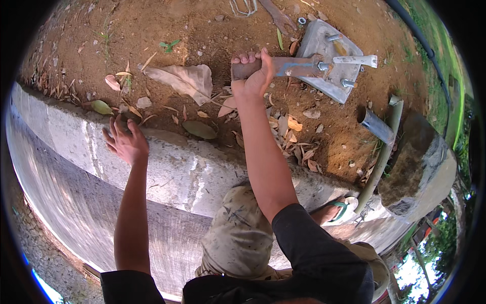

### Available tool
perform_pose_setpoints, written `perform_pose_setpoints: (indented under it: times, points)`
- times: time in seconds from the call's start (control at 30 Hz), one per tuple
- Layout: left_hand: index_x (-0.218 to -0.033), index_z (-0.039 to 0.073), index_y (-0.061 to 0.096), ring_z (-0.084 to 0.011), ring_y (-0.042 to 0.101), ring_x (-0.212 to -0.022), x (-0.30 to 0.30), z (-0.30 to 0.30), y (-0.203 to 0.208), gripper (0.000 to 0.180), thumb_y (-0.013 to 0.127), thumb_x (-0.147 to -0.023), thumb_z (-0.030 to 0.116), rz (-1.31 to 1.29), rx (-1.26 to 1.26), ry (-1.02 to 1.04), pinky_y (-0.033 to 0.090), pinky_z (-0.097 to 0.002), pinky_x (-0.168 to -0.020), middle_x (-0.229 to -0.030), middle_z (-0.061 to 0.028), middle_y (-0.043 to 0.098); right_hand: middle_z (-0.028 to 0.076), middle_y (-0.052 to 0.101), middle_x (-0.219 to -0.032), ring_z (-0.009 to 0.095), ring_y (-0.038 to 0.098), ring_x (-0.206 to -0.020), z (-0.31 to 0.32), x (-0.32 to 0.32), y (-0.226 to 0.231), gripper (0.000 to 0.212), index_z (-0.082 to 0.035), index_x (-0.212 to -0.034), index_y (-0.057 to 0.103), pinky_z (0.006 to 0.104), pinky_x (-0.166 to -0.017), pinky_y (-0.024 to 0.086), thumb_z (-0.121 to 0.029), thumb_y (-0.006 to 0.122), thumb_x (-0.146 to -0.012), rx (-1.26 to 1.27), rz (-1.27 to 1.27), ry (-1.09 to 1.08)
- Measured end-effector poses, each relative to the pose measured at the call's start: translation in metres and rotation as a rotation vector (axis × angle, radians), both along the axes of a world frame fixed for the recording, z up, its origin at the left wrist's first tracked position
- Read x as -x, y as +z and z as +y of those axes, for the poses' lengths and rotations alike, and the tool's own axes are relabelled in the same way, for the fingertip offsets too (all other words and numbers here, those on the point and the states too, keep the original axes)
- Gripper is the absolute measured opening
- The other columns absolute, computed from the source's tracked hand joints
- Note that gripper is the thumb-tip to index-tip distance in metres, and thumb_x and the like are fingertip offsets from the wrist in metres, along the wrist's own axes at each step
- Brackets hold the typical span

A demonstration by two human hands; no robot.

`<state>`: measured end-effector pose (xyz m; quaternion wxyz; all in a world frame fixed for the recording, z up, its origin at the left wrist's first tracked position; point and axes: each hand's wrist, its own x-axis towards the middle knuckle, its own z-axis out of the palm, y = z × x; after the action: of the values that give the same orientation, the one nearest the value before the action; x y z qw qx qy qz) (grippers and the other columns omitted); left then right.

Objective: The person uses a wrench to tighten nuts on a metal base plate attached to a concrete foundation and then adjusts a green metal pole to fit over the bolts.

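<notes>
Rusty tool handle [283, 66] gripped in right hand [251, 76] fingers; left hand [125, 142] splayed on concrete wall [187, 172]

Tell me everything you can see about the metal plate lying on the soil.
The plate is a flat, grey, roughly square piece of metal, dull and dusty. It lies on the brown soil at the top right, tilted in the picture. Threaded bolts with nuts stand up from it. A rusty tool with some blue paint reaches onto it at one bolt; the right hand grips the tool's handle. A pale bar lies across the plate.
</notes>
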<state>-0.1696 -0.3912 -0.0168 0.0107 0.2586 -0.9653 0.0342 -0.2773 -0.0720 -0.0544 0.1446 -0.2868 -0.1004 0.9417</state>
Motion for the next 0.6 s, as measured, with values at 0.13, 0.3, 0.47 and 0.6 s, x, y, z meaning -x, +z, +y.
perform_pose_setpoints:
  times: [0.13, 0.3, 0.47, 0.6]
  points:
    - [-0.148, 0.023, 0.057, -0.0341, 0.022, -0.158, 0.0, -0.004, -0.002, 0.059, 0.042, -0.101, 0.054, 0.016, -0.002, -0.001, 0.014, -0.0567, -0.128, -0.163, -0.001, 0.045, 0.001, 0.047, -0.074, 0.019, 0.049, -0.07, -0.003, -0.004, 0.0, 0.029, -0.015, -0.085, 0.05, 0.0393, -0.069, 0.044, -0.031, 0.072, -0.094, -0.04, 0.004, 0.014]
    - [-0.147, 0.024, 0.058, -0.0346, 0.024, -0.158, 0.001, -0.005, -0.004, 0.058, 0.042, -0.101, 0.055, 0.02, 0.003, -0.003, 0.015, -0.0571, -0.128, -0.162, -0.0005, 0.046, 0.001, 0.048, -0.074, 0.018, 0.05, -0.071, -0.004, -0.009, 0.0, 0.029, -0.015, -0.085, 0.05, 0.0393, -0.07, 0.045, -0.032, 0.072, -0.095, -0.02, -0.002, 0.032]
    - [-0.147, 0.027, 0.058, -0.0358, 0.025, -0.156, -0.004, -0.008, -0.009, 0.055, 0.044, -0.101, 0.055, 0.049, 0.007, -0.013, 0.016, -0.058, -0.126, -0.162, 0.0016, 0.047, 0.0, 0.048, -0.075, 0.018, 0.049, -0.071, -0.004, -0.004, -0.001, 0.028, -0.016, -0.085, 0.05, 0.0385, -0.069, 0.045, -0.032, 0.07, -0.096, -0.002, 0.015, 0.012]
    - [-0.145, 0.027, 0.059, -0.0359, 0.025, -0.157, -0.002, -0.006, -0.007, 0.055, 0.044, -0.101, 0.055, 0.063, -0.002, -0.009, 0.016, -0.0587, -0.127, -0.162, 0.0014, 0.047, 0.0, 0.047, -0.075, 0.017, 0.049, -0.071, -0.001, 0.001, -0.003, 0.028, -0.016, -0.086, 0.05, 0.0382, -0.069, 0.045, -0.031, 0.07, -0.096, 0.011, 0.032, -0.002]
